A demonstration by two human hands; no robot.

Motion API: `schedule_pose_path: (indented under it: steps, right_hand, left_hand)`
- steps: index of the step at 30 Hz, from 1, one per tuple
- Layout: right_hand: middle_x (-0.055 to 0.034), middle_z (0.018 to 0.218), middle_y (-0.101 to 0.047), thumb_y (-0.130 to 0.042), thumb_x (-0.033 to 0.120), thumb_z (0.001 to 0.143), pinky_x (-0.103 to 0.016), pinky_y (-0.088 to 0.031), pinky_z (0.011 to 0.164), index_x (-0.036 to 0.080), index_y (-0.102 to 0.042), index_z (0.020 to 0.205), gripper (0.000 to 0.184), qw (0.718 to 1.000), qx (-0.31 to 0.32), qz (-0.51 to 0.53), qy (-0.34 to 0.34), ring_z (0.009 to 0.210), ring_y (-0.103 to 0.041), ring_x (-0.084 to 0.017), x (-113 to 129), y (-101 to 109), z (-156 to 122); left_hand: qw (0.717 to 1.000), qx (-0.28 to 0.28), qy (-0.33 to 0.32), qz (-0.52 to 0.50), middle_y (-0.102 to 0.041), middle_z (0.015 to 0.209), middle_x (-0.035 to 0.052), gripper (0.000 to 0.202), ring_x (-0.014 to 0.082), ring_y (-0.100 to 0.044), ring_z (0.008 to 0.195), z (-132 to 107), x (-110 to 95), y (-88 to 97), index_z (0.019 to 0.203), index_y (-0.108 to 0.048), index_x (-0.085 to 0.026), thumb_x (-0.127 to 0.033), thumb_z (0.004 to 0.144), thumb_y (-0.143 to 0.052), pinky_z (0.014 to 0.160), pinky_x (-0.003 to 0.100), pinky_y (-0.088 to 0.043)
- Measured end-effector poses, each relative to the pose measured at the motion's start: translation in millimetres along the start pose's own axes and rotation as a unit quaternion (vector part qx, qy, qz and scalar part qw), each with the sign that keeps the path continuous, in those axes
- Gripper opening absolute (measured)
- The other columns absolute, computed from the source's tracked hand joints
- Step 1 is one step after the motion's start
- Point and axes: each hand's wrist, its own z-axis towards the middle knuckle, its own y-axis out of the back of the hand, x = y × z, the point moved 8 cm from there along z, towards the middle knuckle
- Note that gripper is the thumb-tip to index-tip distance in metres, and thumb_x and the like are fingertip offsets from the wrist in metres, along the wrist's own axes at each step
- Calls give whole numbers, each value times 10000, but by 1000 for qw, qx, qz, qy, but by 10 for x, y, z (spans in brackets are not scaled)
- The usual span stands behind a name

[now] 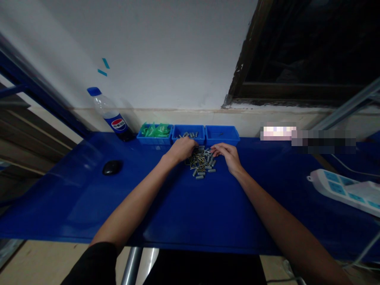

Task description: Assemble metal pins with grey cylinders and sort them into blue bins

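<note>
A loose pile of brass-coloured screws (196, 161) mixed with grey wall plugs (201, 173) lies on the blue table in front of three small blue bins. My left hand (183, 149) is at the pile's left back edge, just before the middle bin (189, 141). Its fingers are curled closed, and what they hold is hidden. On the other side, my right hand (228, 155) has its thumb and fingertips pinched together at the pile's right edge. Whatever is between them is too small to make out. Grey plugs lie inside the middle bin.
The left bin (154, 141) holds green packets; the right bin (222, 141) has a thin piece inside. A cola bottle (117, 123) and a black mouse (112, 168) stand at left. A white power strip (341, 188) lies at right. Behind is a wall.
</note>
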Motion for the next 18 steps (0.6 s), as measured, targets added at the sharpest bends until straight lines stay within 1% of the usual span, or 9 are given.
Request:
schedule_pose_path:
  steps: [2, 4, 8, 12, 15, 18]
  right_hand:
    - [-59, 775, -777, -741, 503, 844, -313, -498, 647, 197, -800, 837, 311, 1000, 0, 6, -1, 638, -667, -175, -1, -1, 2]
    - [-58, 772, -776, -747, 492, 842, -311, -496, 645, 195, -800, 835, 302, 1000, 0, 10, -2, 633, -665, -173, -4, -3, 4]
    - [-59, 773, -778, -751, 472, 839, -310, -502, 650, 193, -804, 836, 284, 1000, -1, 13, -4, 637, -666, -172, -9, -6, 7]
    - [-58, 767, -780, -744, 468, 836, -307, -504, 645, 194, -806, 833, 282, 1000, -1, 13, -6, 634, -667, -172, -12, -8, 5]
    - [-58, 767, -779, -743, 478, 832, -309, -507, 644, 196, -806, 840, 289, 1000, 0, 10, -7, 637, -667, -175, -15, -8, 3]
    - [-61, 779, -781, -740, 486, 841, -316, -512, 648, 200, -806, 845, 294, 1000, -1, 3, -5, 643, -669, -179, -12, -7, 4]
  left_hand:
    - [999, 13, 1, 41, -783, 1033, 179, 372, 294, -759, 962, -2, -16, -30, 1138, -791, -181, -57, 914, -522, 863, 387, -575]
    - [998, 14, 1, 62, -777, 1038, 184, 367, 301, -756, 963, -2, -22, -39, 1116, -786, -172, -42, 908, -512, 860, 393, -575]
    - [997, 12, 6, 70, -767, 1072, 181, 331, 288, -745, 1000, -8, -5, -40, 1092, -775, -159, -52, 920, -513, 887, 373, -564]
    - [996, 31, 29, 81, -763, 1055, 178, 332, 303, -745, 992, -23, 16, -54, 1109, -771, -166, -63, 928, -512, 868, 386, -565]
    - [996, 29, 30, 83, -755, 1103, 172, 359, 300, -740, 1019, -33, -17, -49, 1145, -759, -176, -48, 923, -507, 864, 376, -561]
    - [996, 24, 17, 89, -731, 1165, 181, 367, 299, -739, 1013, -43, -78, -35, 1135, -758, -159, -27, 915, -496, 837, 368, -557]
